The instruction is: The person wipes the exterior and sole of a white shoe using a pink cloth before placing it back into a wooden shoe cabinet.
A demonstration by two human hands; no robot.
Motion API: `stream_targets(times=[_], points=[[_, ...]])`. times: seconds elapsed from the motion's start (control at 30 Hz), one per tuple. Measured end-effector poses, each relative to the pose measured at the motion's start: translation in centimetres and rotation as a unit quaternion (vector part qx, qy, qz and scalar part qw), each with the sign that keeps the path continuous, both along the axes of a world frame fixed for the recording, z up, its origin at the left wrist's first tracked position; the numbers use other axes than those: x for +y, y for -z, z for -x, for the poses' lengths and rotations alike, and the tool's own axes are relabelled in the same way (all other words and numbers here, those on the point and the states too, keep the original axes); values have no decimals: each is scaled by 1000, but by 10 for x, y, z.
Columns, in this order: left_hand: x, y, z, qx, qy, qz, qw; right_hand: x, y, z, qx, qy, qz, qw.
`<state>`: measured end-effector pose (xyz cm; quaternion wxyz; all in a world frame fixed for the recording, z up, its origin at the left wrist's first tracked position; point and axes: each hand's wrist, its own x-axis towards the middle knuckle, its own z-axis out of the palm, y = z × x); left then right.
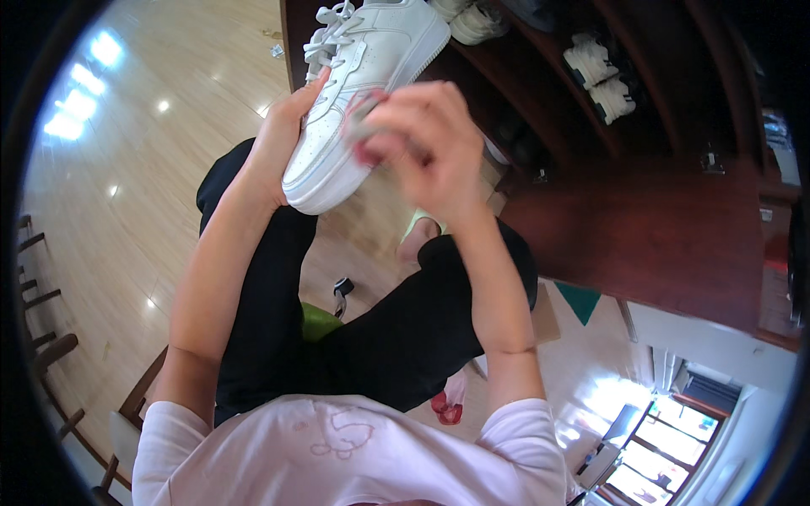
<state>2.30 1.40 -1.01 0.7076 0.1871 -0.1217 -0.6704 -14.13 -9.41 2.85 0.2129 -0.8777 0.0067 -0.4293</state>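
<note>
A white lace-up sneaker [336,110] is held up in front of me, its toe pointing down toward my lap. My left hand [285,126] grips it from the left side, the thumb near the laces and the other fingers hidden under the shoe. My right hand [439,143] is closed on a small crumpled cloth [369,126], greyish with pink-red parts, smeared by motion. The cloth is over the right side of the toe area; whether it touches the leather I cannot tell.
A dark wooden shoe cabinet [624,228] stands open at the right, with white-and-black sneakers [601,78] and another pale pair [477,24] on its shelves. A green seat [321,322] shows between my legs. Wooden chairs [52,350] stand at the far left.
</note>
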Motion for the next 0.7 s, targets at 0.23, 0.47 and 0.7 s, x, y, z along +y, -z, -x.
stream_targets(times=[0.23, 0.47, 0.7], points=[[-8, 5, -7, -63, -32, -59, 996, 17, 6, 0, 37, -6, 41, 998], [-6, 3, 4, -17, -33, -60, 998, 29, 1, 3, 25, -6, 37, 999], [-8, 8, -8, -106, -46, -64, 991, -8, 4, 2, 29, 38, -7, 999]])
